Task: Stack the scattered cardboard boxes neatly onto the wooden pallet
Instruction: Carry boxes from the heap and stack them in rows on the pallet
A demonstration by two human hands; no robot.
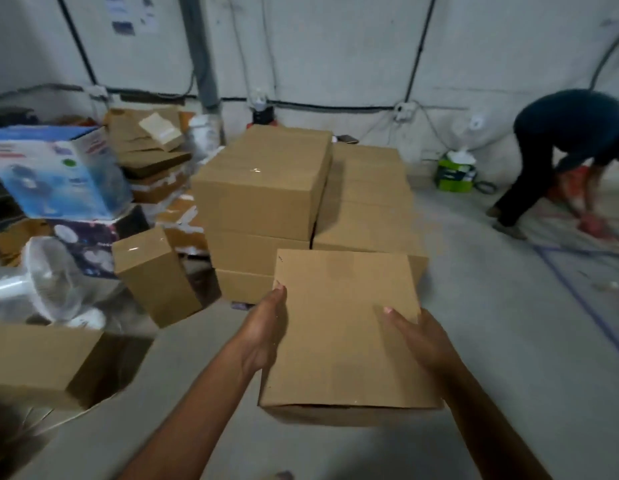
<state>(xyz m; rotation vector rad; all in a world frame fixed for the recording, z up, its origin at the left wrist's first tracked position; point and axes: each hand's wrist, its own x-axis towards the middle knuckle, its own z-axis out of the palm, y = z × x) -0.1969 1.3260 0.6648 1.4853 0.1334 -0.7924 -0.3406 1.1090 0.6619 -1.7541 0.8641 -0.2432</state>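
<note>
A plain cardboard box [346, 327] is held off the floor just in front of the stack of boxes [266, 188]. Its far edge overlaps the lower right part of the stack in the view, and whether the two touch cannot be told. The left hand [266, 334] is laid flat against the box's left side, with the fingers straight and pointed toward the stack. The right hand [419, 341] is clamped on the box's right edge, the thumb pressed on the top face and the fingers hidden round the side. The stack is built as two columns side by side: the left column is the higher and is topped by a taped box, while the right column is lower. What the stack rests on is hidden. Just left of the stack, a narrow box [155, 275] is seen tilted, near it but apart. Further left of the stack, at the view's lower left edge, a low box [34, 362] is set on the floor. A white fan [52, 282] is laid on its side left of the stack, and a blue printed carton [55, 168] is propped on a heap of flattened cardboard there. Well to the right of the stack, a person [560, 150] in dark clothes is bent toward the floor. A green-and-white package [455, 174] is placed by the wall between that person and the stack. A blue line [578, 299] is marked on the grey floor right of the stack.
</note>
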